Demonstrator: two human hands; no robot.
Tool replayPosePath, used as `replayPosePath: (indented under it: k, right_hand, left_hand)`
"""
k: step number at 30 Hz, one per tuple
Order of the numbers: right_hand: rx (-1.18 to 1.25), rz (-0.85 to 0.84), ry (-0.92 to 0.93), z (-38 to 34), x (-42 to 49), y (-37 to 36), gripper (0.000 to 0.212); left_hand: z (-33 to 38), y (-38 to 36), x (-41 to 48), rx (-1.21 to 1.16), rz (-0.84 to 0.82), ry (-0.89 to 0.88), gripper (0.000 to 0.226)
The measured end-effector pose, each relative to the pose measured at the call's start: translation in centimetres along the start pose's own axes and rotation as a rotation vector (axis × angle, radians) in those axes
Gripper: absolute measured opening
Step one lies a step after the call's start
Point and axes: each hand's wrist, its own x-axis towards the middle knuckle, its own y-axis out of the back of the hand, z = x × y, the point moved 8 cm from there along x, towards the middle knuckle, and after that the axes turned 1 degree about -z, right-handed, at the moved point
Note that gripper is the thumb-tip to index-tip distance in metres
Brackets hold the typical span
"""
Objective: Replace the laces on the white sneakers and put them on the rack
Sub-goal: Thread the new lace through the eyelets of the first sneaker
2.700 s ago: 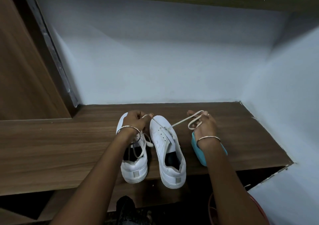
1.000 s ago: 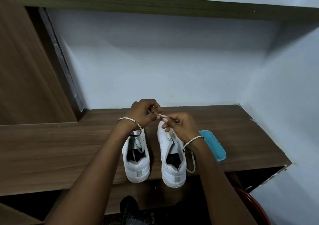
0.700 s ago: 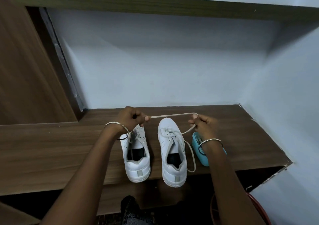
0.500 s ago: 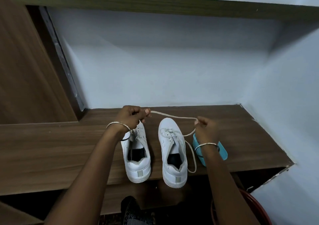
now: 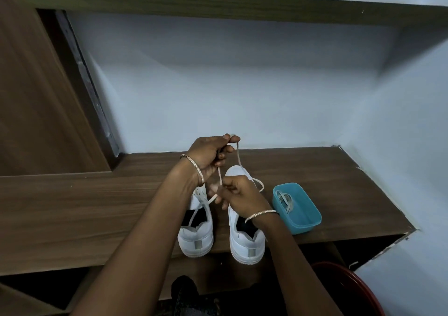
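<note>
Two white sneakers stand side by side, heels toward me, on the wooden shelf (image 5: 72, 209): the left sneaker (image 5: 196, 233) and the right sneaker (image 5: 244, 240). A cream lace (image 5: 238, 157) runs between my hands. My left hand (image 5: 209, 153) is raised above the shoe toes and pinches the lace's upper end. My right hand (image 5: 238, 192) sits lower, over the right sneaker's front, and pinches the same lace. A loop of lace lies beside that shoe's toe.
A teal plastic tub (image 5: 297, 207) with a coiled lace inside sits on the shelf right of the shoes. A red round container (image 5: 349, 289) shows below at the lower right. White walls close the back and right; a wood panel stands left.
My hands, spread wide with the lace stretched sideways, have come together. The left hand rose; the right moved left over the right sneaker, uncovering the teal tub.
</note>
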Motion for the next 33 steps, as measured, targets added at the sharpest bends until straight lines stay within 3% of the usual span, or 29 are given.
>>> replayPosePath:
  k: [3, 7, 9, 12, 14, 17, 20, 24, 28, 33]
  right_hand:
    - [0.138, 0.056, -0.041, 0.6, -0.4, 2.0, 0.028]
    - [0.607, 0.198, -0.055, 0.8, -1.0, 4.6, 0.026]
    - [0.776, 0.233, -0.049, 0.7, -1.0, 5.4, 0.025]
    - [0.906, 0.278, -0.029, 0.8, -0.8, 6.5, 0.021]
    - [0.993, 0.332, -0.026, 1.2, -0.8, 7.3, 0.019]
    - [1.083, 0.435, -0.030, 2.2, -1.1, 8.6, 0.014]
    - [1.036, 0.440, -0.073, 3.3, -1.5, 8.8, 0.011]
    - [0.748, 0.307, -0.220, 3.8, -1.7, 6.1, 0.009]
    - [0.639, 0.212, -0.226, 2.9, -1.2, 3.6, 0.015]
    - [0.631, 0.215, -0.192, 2.4, -0.5, 3.7, 0.012]
  left_hand:
    - [0.2, 1.9, 0.4, 0.191, 0.087, -0.038, 0.024]
    - [-2.3, 3.8, 0.4, 0.456, 0.155, 0.071, 0.037]
    - [-4.2, 3.3, -0.5, 0.468, 0.072, 0.180, 0.045]
    - [-6.6, 1.7, -2.2, 0.535, -0.195, 0.299, 0.055]
    - [-7.3, 1.1, -2.7, 0.517, -0.324, 0.280, 0.046]
    - [-6.8, 1.5, -2.1, 0.444, -0.314, 0.172, 0.024]
    - [-5.4, 1.8, -1.2, 0.385, -0.246, 0.060, 0.017]
    - [-3.4, 1.7, -0.4, 0.327, -0.090, -0.036, 0.014]
    - [-3.5, 0.6, -0.1, 0.364, -0.075, -0.025, 0.013]
    - [-3.6, -0.2, -0.4, 0.268, -0.029, -0.019, 0.022]
